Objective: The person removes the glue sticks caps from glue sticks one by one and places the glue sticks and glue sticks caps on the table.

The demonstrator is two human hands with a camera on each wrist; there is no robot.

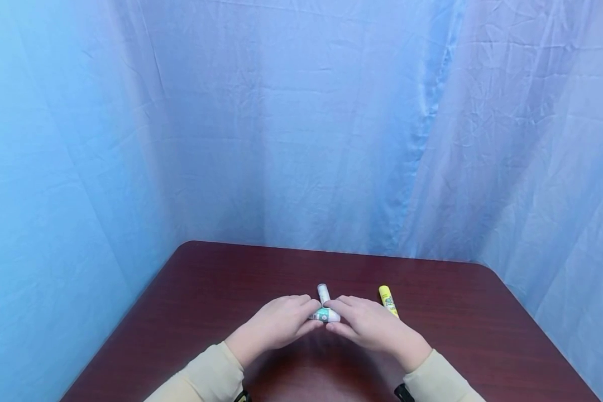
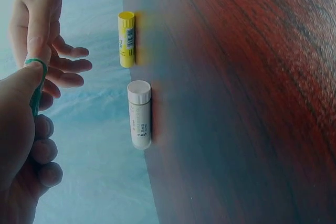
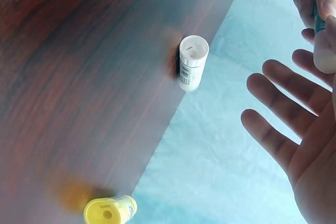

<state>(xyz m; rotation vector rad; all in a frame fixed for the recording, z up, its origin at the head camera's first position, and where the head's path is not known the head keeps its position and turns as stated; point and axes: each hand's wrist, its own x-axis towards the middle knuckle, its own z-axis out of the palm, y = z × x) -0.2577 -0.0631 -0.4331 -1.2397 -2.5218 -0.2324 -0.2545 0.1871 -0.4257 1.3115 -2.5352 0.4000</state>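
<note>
Between both hands, above the table, lies a green-and-white glue stick (image 1: 325,315), held crosswise. My left hand (image 1: 283,321) grips its green end with the thumb and curled fingers. At the white end, the thumb and index finger of my right hand (image 1: 369,324) pinch it, while the other right fingers (image 3: 273,98) spread away from it. Much of the green body is hidden by the hands. A white glue stick (image 2: 140,121) stands upright just beyond the hands. Farther right, a yellow glue stick (image 1: 388,300) also stands upright, its base hidden behind the right hand in the head view.
The dark red-brown wooden table (image 1: 231,279) has rounded far corners. Light blue cloth (image 1: 306,139) hangs behind it and along both sides. Beige sleeves (image 1: 208,377) cover the forearms, and dark bands show at the wrists.
</note>
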